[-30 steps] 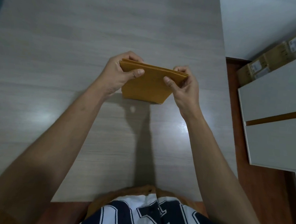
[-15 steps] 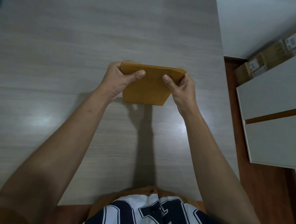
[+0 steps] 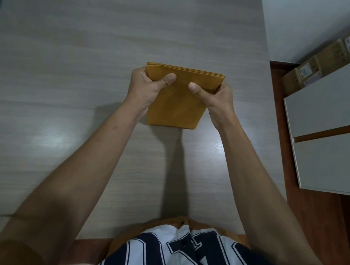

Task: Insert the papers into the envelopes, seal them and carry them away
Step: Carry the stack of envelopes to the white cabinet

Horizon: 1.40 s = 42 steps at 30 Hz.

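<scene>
A stack of brown envelopes (image 3: 177, 105) stands on its lower edge on the grey wooden table (image 3: 69, 83), near the middle. My left hand (image 3: 147, 87) grips the stack's left side with the thumb across the near face. My right hand (image 3: 216, 98) grips the right side the same way. Several layered edges show along the top of the stack. No loose papers are in view.
The table's right edge runs past my right arm. Beyond it stands a white cabinet (image 3: 332, 126) over a reddish-brown floor. Cardboard boxes (image 3: 320, 61) with labels sit against the wall at the upper right.
Both hands have brought the envelope stack lower and slightly toward me, and its bottom edge now meets the table. The grip on both sides is unchanged.
</scene>
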### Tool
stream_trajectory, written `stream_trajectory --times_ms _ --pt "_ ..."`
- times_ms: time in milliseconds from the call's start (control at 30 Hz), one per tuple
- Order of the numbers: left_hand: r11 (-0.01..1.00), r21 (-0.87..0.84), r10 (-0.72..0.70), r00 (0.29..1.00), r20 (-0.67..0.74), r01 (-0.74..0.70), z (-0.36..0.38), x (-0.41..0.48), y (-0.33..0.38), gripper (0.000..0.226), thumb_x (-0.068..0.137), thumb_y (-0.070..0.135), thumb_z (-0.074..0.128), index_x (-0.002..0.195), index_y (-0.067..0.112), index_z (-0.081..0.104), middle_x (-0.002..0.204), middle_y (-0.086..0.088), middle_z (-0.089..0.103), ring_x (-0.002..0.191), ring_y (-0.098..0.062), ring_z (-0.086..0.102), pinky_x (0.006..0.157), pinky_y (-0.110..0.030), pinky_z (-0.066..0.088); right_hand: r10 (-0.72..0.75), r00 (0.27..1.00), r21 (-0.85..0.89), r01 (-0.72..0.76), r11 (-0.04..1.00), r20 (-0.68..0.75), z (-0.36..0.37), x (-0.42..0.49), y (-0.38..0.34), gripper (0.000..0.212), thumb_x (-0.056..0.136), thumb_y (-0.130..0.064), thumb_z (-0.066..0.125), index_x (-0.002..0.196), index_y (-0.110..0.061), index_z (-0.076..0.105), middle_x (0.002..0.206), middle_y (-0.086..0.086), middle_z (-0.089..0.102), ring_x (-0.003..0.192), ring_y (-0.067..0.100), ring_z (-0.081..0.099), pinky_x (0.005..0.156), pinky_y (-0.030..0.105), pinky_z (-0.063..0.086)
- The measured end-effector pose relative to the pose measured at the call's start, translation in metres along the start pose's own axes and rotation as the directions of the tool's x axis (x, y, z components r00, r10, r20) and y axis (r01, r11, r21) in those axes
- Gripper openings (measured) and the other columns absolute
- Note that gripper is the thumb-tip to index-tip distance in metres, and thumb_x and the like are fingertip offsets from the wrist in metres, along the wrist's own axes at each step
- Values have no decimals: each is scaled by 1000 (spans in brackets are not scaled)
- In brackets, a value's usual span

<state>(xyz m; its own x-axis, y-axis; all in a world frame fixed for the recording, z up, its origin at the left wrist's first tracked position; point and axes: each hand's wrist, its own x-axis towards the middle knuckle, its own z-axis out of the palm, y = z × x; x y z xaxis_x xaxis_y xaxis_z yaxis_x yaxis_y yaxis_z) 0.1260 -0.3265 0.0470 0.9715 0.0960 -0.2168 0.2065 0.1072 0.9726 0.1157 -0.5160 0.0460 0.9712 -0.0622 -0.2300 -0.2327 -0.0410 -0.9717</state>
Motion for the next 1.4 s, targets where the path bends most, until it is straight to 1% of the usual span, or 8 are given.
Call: stream_trajectory --times_ms 267,367,467,667,767,967,1133,1400 --pt "975 -25 -221 970 -100 219 4 -6 -13 17 75 16 85 85 12 73 89 -6 76 82 -21 75 72 -36 61 213 976 -15 -214 977 -40 6 2 8 49 62 -27 93 103 -7 73 99 5 76 90 19 74 83 39 60" --pt "942 24 -330 936 -127 335 5 -15 -31 16 75 19 85 82 14 72 84 -1 75 73 -14 74 66 -30 59 345 934 -76 -352 933 -93 9 -1 29 63 44 -41 96 94 -10 75 94 4 77 87 23 74 82 43 60" --pt "903 50 -407 887 -217 426 5 -26 -56 18 75 24 86 77 17 69 81 1 73 73 -14 72 66 -30 57 399 906 -138 -417 898 -142 14 -9 53 58 42 -44 94 87 -14 74 92 2 76 86 22 73 81 43 61" --pt "805 385 -244 843 -480 452 23 -41 -64 38 76 45 81 64 22 53 75 4 62 77 -24 64 73 -35 55 310 900 -303 -402 864 -307 27 -16 60 38 60 -38 90 76 -10 70 78 1 72 77 20 70 72 36 60" --pt "865 269 -301 866 -399 424 18 -37 -64 31 72 41 85 70 21 62 76 6 67 78 -21 67 74 -35 57 345 892 -272 -423 864 -291 21 -17 53 48 56 -37 92 84 -5 71 84 4 74 79 21 70 76 39 60" --pt "891 -77 -452 891 -48 448 -7 -37 -54 22 76 18 84 92 9 71 95 -10 74 84 -24 72 76 -38 58 466 885 -67 -466 882 -15 1 -28 26 47 56 -27 95 95 -9 74 89 3 77 85 22 74 85 39 60" --pt "922 -83 -384 921 -63 378 -7 -39 -41 17 79 17 81 91 10 71 90 -6 75 74 -17 74 63 -31 59 363 931 -29 -362 932 35 3 -35 15 47 61 -27 94 100 -8 75 96 3 77 88 20 74 81 37 61" --pt "919 -91 -390 917 -81 383 -6 -45 -28 23 78 22 83 94 10 71 95 -6 74 86 -23 72 73 -35 57 418 882 -110 -403 908 219 -28 -59 22 41 77 -27 82 114 -20 67 113 -2 72 102 19 69 77 32 56"
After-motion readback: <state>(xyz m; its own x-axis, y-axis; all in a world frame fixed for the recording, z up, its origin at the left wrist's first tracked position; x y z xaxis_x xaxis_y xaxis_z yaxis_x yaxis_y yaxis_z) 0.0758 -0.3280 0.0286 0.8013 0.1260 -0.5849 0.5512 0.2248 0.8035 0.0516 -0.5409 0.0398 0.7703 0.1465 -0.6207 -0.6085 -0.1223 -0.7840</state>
